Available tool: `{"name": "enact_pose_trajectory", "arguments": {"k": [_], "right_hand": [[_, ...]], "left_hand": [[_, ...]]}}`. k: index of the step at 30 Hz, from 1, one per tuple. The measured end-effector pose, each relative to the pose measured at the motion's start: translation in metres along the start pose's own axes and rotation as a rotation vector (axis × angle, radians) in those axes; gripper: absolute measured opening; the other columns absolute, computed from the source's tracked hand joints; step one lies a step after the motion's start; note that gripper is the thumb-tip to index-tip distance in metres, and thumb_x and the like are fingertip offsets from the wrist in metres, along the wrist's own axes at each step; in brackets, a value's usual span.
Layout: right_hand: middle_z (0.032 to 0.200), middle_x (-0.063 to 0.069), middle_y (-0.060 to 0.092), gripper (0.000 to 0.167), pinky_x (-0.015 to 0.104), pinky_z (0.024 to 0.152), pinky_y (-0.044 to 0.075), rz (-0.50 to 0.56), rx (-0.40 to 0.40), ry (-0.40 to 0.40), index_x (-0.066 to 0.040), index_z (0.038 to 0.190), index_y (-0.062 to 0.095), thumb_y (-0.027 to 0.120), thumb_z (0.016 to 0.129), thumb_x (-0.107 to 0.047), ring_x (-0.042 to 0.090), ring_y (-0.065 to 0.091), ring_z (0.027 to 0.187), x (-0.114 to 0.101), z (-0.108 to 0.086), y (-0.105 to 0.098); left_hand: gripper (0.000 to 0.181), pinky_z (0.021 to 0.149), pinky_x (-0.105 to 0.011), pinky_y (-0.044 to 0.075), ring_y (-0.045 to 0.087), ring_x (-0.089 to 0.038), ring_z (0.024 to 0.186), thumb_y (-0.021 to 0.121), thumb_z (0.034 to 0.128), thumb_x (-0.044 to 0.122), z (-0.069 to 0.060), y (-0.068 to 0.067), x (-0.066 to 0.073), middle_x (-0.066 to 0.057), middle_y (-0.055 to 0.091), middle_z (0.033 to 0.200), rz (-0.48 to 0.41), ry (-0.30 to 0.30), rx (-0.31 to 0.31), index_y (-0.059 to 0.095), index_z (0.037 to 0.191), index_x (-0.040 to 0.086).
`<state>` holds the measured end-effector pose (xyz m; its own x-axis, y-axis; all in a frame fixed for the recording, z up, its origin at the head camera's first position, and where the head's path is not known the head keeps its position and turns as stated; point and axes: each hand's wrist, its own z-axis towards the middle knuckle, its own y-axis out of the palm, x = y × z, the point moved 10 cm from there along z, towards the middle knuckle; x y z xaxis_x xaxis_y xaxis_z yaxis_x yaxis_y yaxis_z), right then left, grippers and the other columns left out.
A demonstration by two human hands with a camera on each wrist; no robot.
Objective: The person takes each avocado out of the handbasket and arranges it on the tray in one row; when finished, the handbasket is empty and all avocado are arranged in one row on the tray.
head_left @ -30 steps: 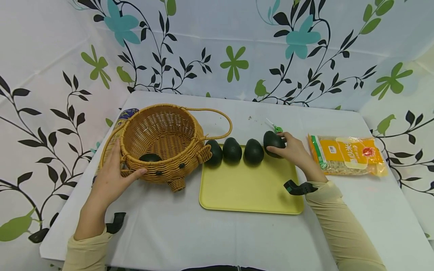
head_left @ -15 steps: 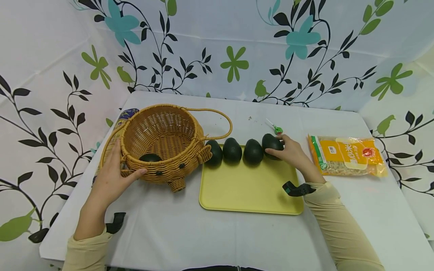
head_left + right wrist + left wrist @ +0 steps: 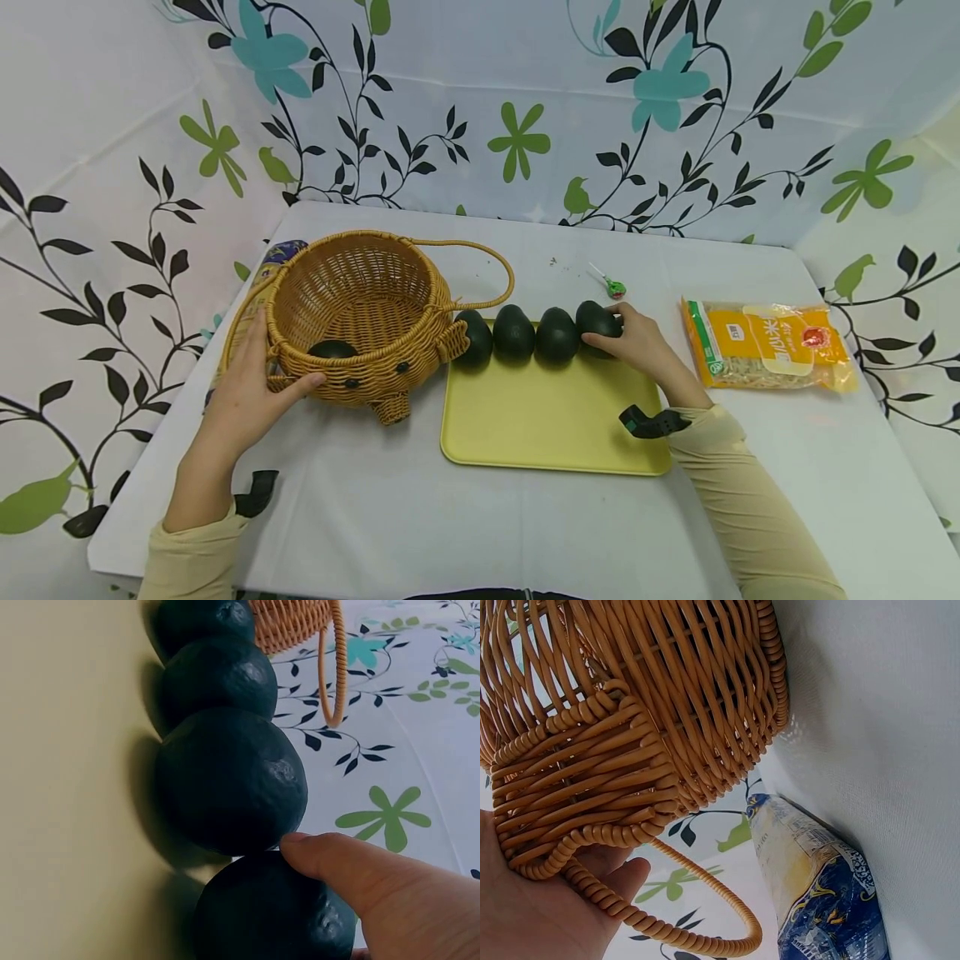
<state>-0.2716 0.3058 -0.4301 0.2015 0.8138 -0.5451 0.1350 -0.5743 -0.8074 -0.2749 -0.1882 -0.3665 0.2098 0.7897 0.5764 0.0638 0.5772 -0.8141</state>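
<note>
My right hand point(image 3: 638, 340) holds a dark green avocado point(image 3: 596, 323) between thumb and fingers at the right end of a row. Beside it, several more avocados point(image 3: 513, 334) line the far edge of a yellow tray point(image 3: 551, 417). In the right wrist view, the thumb lies on the held avocado point(image 3: 270, 911), close against its neighbour point(image 3: 232, 780). My left hand point(image 3: 243, 396) grips the left side of a wicker basket point(image 3: 375, 375) with an animal face, around its woven ear point(image 3: 585, 780). One avocado point(image 3: 332, 349) lies inside, partly hidden by the rim.
An orange packet of grain point(image 3: 772, 346) lies right of the tray. Behind the row is a green lollipop point(image 3: 615, 289). A blue and yellow packet point(image 3: 817, 892) sits beyond the basket's left side. The basket's handle point(image 3: 498, 258) sticks out to the right.
My right hand has moved the held avocado left and slightly nearer, up to the neighbouring one, which has shifted slightly left. The left hand and basket stay put.
</note>
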Motion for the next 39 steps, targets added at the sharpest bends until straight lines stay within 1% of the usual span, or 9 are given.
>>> {"name": "enact_pose_trajectory", "arguments": {"k": [7, 16, 22, 27, 29, 34, 38, 39], "right_hand": [[0.128, 0.031, 0.052, 0.082, 0.045, 0.087, 0.048, -0.03, -0.034, 0.024, 0.001, 0.138, 0.035, 0.061, 0.084, -0.055, 0.037, 0.055, 0.107, 0.002, -0.002, 0.004], [0.127, 0.031, 0.053, 0.083, 0.039, 0.08, 0.048, -0.053, -0.057, 0.036, 0.002, 0.138, 0.035, 0.058, 0.084, -0.057, 0.035, 0.056, 0.102, 0.004, -0.001, 0.006], [0.128, 0.031, 0.052, 0.086, 0.041, 0.082, 0.049, -0.053, -0.071, 0.037, 0.001, 0.141, 0.032, 0.056, 0.084, -0.06, 0.036, 0.057, 0.103, 0.006, -0.001, 0.007], [0.133, 0.031, 0.048, 0.087, 0.047, 0.089, 0.047, -0.044, -0.068, 0.045, -0.003, 0.142, 0.031, 0.053, 0.084, -0.063, 0.038, 0.054, 0.11, 0.008, -0.002, 0.005], [0.134, 0.031, 0.047, 0.086, 0.049, 0.091, 0.047, -0.039, -0.066, 0.045, -0.004, 0.143, 0.031, 0.051, 0.085, -0.064, 0.039, 0.056, 0.109, 0.009, -0.002, 0.004], [0.133, 0.031, 0.048, 0.086, 0.048, 0.088, 0.049, -0.027, -0.067, 0.04, -0.003, 0.145, 0.028, 0.047, 0.088, -0.064, 0.035, 0.064, 0.095, 0.01, -0.003, 0.001], [0.131, 0.031, 0.05, 0.083, 0.044, 0.084, 0.051, -0.02, -0.054, 0.027, -0.002, 0.145, 0.028, 0.043, 0.09, -0.063, 0.033, 0.064, 0.092, 0.009, -0.004, -0.003], [0.13, 0.031, 0.051, 0.083, 0.043, 0.083, 0.051, -0.015, -0.05, 0.025, -0.002, 0.145, 0.028, 0.043, 0.09, -0.062, 0.032, 0.065, 0.089, 0.009, -0.005, -0.005]], "left_hand": [[0.11, 0.099, -0.076, 0.019, 0.009, -0.049, 0.142, 0.066, 0.0822, 0.05, -0.001, 0.0, 0.0, -0.019, 0.001, 0.159, 0.004, -0.013, -0.005, -0.013, 0.151, 0.018], [0.109, 0.099, -0.076, 0.017, 0.008, -0.049, 0.142, 0.066, 0.0824, 0.051, -0.001, -0.001, 0.0, -0.02, 0.0, 0.159, 0.007, -0.009, -0.004, -0.012, 0.152, 0.016], [0.11, 0.099, -0.077, 0.017, 0.008, -0.049, 0.142, 0.066, 0.0822, 0.051, -0.001, 0.0, -0.001, -0.02, 0.0, 0.158, 0.009, -0.013, -0.006, -0.012, 0.152, 0.017], [0.11, 0.098, -0.077, 0.018, 0.009, -0.049, 0.142, 0.066, 0.0819, 0.051, -0.001, 0.001, -0.001, -0.02, 0.002, 0.158, 0.011, -0.015, -0.006, -0.012, 0.152, 0.018], [0.11, 0.098, -0.077, 0.018, 0.009, -0.049, 0.142, 0.066, 0.0819, 0.052, -0.001, 0.001, -0.002, -0.021, 0.002, 0.158, 0.012, -0.016, -0.007, -0.012, 0.152, 0.018], [0.11, 0.098, -0.077, 0.018, 0.009, -0.049, 0.142, 0.066, 0.082, 0.052, -0.001, 0.001, -0.002, -0.02, 0.001, 0.158, 0.014, -0.018, -0.009, -0.012, 0.152, 0.017], [0.11, 0.098, -0.077, 0.019, 0.009, -0.049, 0.142, 0.066, 0.0818, 0.052, -0.001, 0.001, -0.002, -0.02, 0.001, 0.159, 0.014, -0.02, -0.01, -0.012, 0.152, 0.017], [0.11, 0.098, -0.077, 0.019, 0.009, -0.048, 0.142, 0.066, 0.0818, 0.052, -0.001, 0.001, -0.002, -0.02, 0.001, 0.159, 0.016, -0.021, -0.01, -0.011, 0.152, 0.017]]}}
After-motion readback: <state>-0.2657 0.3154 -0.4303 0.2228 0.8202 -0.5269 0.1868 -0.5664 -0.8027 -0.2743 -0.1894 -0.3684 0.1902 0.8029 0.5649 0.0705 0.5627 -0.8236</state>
